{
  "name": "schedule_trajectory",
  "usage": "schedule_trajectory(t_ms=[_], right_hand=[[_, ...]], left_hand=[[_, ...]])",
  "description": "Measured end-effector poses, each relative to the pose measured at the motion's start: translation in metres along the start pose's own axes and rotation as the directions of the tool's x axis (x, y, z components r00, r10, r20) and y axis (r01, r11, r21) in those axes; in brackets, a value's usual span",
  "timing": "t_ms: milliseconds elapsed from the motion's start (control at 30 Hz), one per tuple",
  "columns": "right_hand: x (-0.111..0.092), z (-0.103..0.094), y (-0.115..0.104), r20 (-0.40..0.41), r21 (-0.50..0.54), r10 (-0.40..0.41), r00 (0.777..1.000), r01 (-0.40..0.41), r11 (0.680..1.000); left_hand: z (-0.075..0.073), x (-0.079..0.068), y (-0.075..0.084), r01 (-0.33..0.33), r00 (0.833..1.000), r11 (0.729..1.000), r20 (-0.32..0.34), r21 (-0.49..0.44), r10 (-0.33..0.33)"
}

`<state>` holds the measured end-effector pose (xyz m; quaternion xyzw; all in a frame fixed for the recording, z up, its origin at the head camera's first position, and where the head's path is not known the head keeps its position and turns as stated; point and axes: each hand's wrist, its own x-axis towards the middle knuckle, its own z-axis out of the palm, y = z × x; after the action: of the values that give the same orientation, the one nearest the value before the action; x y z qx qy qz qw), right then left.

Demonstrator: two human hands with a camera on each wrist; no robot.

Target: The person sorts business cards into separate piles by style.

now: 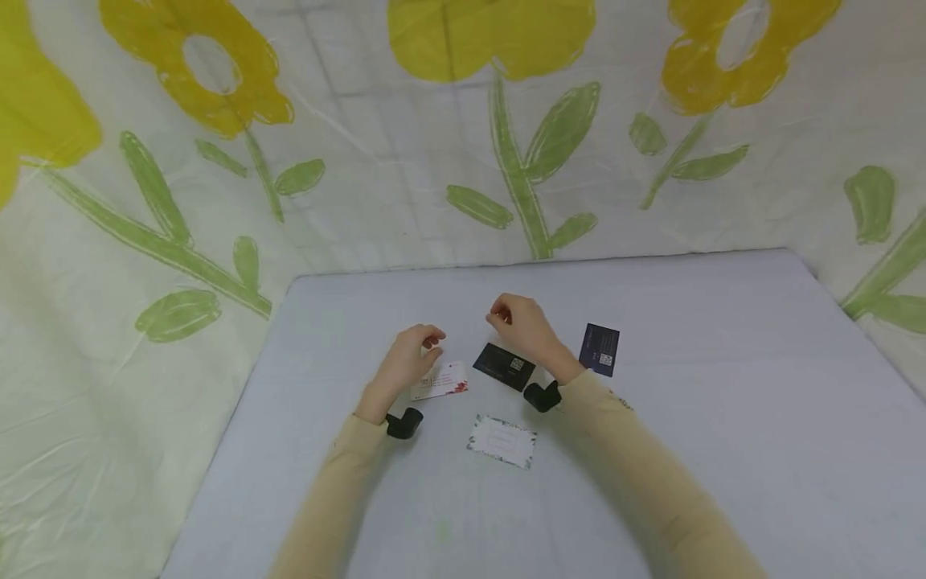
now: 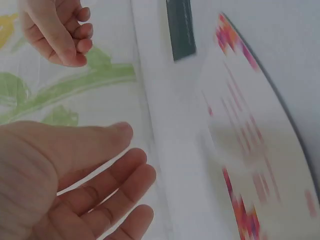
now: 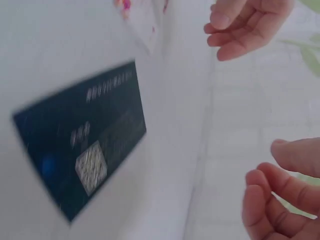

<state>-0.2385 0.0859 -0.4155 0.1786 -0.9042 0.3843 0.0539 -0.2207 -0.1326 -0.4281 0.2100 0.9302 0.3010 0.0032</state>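
My left hand [image 1: 402, 362] is held just above a white card with red flowers [image 1: 450, 381], its fingers loosely bent and nothing between them. Up close, the left wrist view shows the thumb apart from the fingertips, with the same flowered card [image 2: 250, 135] lying beside the hand. Over the far side of a black card with a QR code [image 1: 499, 365] hovers my right hand [image 1: 526, 325], fingers loosely curled. In the right wrist view, that hand [image 3: 287, 195] is away from the dark card [image 3: 107, 125] and holds nothing.
A dark navy card with a QR code [image 1: 599, 347] lies right of the right hand. Nearer to me is a white card with a leafy border [image 1: 502, 441]. All rest on a pale-covered table [image 1: 694, 450], with a flower-printed cloth [image 1: 391, 201] hanging behind.
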Motion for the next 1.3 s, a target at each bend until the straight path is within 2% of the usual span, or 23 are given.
schedule_trajectory(t_ms=[67, 200, 300, 433, 600, 800, 1000, 1167, 1300], right_hand=[[-0.005, -0.012, 0.006, 0.017, -0.052, 0.032, 0.999, -0.031, 0.998], [-0.019, -0.023, 0.017, 0.135, -0.19, 0.114, 0.984, -0.087, 0.978], [-0.029, -0.021, 0.023, 0.208, -0.269, 0.164, 0.964, -0.105, 0.957], [-0.037, -0.009, 0.026, 0.25, -0.341, 0.197, 0.948, -0.105, 0.934], [-0.047, -0.001, 0.024, 0.251, -0.409, 0.206, 0.946, -0.09, 0.908], [-0.053, 0.0, 0.023, 0.219, -0.401, 0.194, 0.956, -0.093, 0.911], [-0.052, 0.001, 0.025, 0.235, -0.36, 0.211, 0.949, -0.116, 0.926], [-0.05, 0.0, 0.027, 0.242, -0.301, 0.213, 0.946, -0.136, 0.944], [-0.05, -0.001, 0.03, 0.228, -0.242, 0.192, 0.954, -0.136, 0.961]], left_hand=[[0.006, 0.009, 0.007, -0.046, 0.998, 0.999, 0.039, -0.022, 0.047], [0.021, 0.025, 0.022, -0.09, 0.986, 0.996, 0.138, -0.026, 0.092], [0.031, 0.034, 0.03, -0.126, 0.974, 0.991, 0.196, 0.043, 0.115], [0.037, 0.04, 0.035, -0.17, 0.953, 0.979, 0.271, 0.111, 0.135], [0.039, 0.043, 0.036, -0.181, 0.933, 0.973, 0.339, 0.146, 0.122], [0.042, 0.046, 0.034, -0.188, 0.926, 0.969, 0.356, 0.158, 0.121], [0.04, 0.047, 0.033, -0.183, 0.925, 0.971, 0.36, 0.154, 0.117], [0.041, 0.047, 0.03, -0.169, 0.935, 0.974, 0.339, 0.15, 0.11], [0.045, 0.046, 0.026, -0.137, 0.955, 0.987, 0.274, 0.078, 0.111]])
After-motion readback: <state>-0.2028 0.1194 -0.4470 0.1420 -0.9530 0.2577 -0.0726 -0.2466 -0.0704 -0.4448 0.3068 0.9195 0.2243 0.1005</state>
